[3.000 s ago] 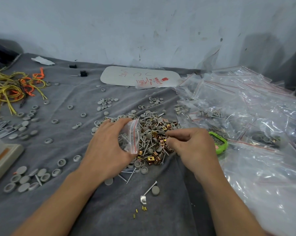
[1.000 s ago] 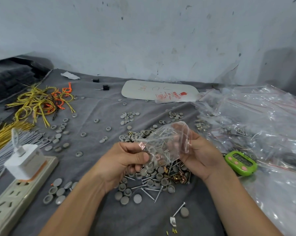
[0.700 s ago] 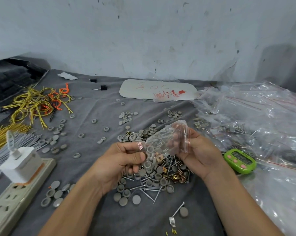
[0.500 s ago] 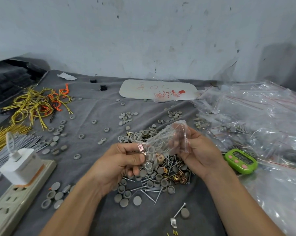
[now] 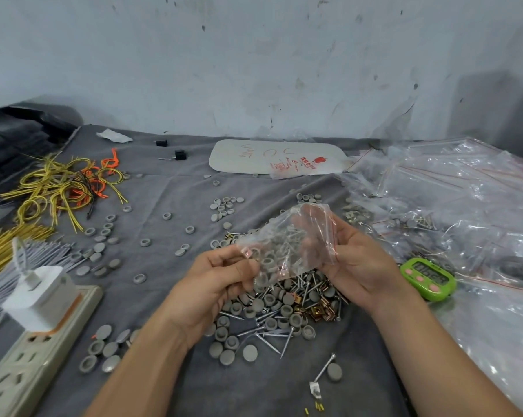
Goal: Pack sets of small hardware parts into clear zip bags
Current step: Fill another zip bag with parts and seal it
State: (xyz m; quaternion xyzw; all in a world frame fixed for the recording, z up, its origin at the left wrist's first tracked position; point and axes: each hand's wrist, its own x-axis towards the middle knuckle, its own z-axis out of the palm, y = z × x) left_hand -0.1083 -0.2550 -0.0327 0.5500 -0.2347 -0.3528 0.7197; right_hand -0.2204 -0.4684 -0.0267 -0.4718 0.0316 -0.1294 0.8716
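The clear plastic zip bag with a red seal line (image 5: 284, 245), loaded, is held just above the heap of grey caps, steel screws and brass clips (image 5: 284, 305). The left hand (image 5: 215, 284) pinches its closed corner; the right hand (image 5: 353, 260) grips the mouth end, fingers curled behind. Judgement: keep the mouth raised and press the strip shut end to end.

Landmark = parts pile (image 5: 284, 299): grey caps (image 5: 249, 353), silver nails (image 5: 269, 341), brass-gold clips (image 5: 320, 311). Under it, plain dark-grey cloth (image 5: 176, 188) on the tabletop. Just above pile: clear zip bag (image 5: 287, 242) with a red seal line. Right of pile: lime-green timer (image 5: 428, 278) with pink buttons. Beyond that: clear bag heap (image 5: 465, 206) with red stripes. Left of pile: yellow and orange wires (image 5: 64, 188), white charger (image 5: 39, 291), beige power strip (image 5: 22, 362) with orange trim. Behind pile: white card (image 5: 276, 156) with red print.
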